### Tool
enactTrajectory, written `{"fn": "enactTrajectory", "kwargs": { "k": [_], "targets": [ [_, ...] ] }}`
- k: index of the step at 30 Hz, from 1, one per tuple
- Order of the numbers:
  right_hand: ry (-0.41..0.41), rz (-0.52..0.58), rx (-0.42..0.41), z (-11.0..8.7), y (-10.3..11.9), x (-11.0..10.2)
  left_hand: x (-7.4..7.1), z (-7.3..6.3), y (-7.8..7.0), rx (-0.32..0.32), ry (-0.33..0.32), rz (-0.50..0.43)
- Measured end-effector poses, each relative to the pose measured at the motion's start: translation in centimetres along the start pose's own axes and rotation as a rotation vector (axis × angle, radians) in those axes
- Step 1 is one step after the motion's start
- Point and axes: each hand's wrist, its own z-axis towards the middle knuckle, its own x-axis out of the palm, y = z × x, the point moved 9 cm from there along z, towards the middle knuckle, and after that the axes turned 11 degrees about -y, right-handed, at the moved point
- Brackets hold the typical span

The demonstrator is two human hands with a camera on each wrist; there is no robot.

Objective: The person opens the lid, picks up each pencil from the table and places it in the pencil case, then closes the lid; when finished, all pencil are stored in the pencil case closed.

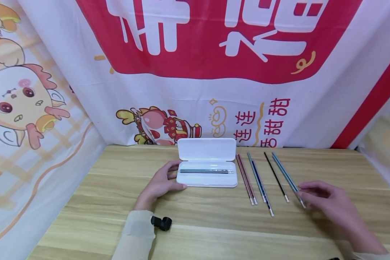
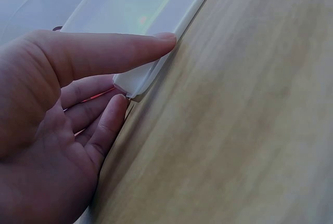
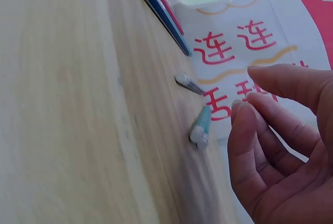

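Observation:
A white pencil case lies with its lid raised and a few dark and teal pencils inside. At its left end, my left hand holds the case, thumb along the front corner and fingers at the side. My right hand hovers by the eraser ends of two teal pencils. Its thumb and fingertips stand a little apart in the right wrist view, with nothing seen between them. Left of those lies a black pencil.
Between the case and the black pencil lie two dark red pencils, then a teal pencil beside a navy one. All rest on the wooden table. A printed cloth hangs at the table's back edge.

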Motion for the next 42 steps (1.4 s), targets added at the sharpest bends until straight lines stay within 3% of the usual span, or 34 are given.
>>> {"fn": "enactTrajectory", "kwargs": {
  "k": [5, 14, 23, 42],
  "targets": [
    [-0.022, 0.019, -0.015, 0.2, -0.6, -1.0, 0.0, 0.0, 0.1, -0.002, -0.005, 0.005],
    [-0.028, -0.007, 0.033, 0.5, -1.8, -1.5, 0.0, -0.1, 0.2, -0.005, -0.007, 0.008],
    [0.004, -0.051, 0.084, 0.9, -2.5, -1.4, 0.1, -0.1, 0.1, 0.002, 0.001, 0.007],
    [-0.032, -0.164, 0.067, 1.3, -2.6, -0.8, 0.1, 0.2, 0.1, 0.007, -0.002, 0.028]
  ]
}}
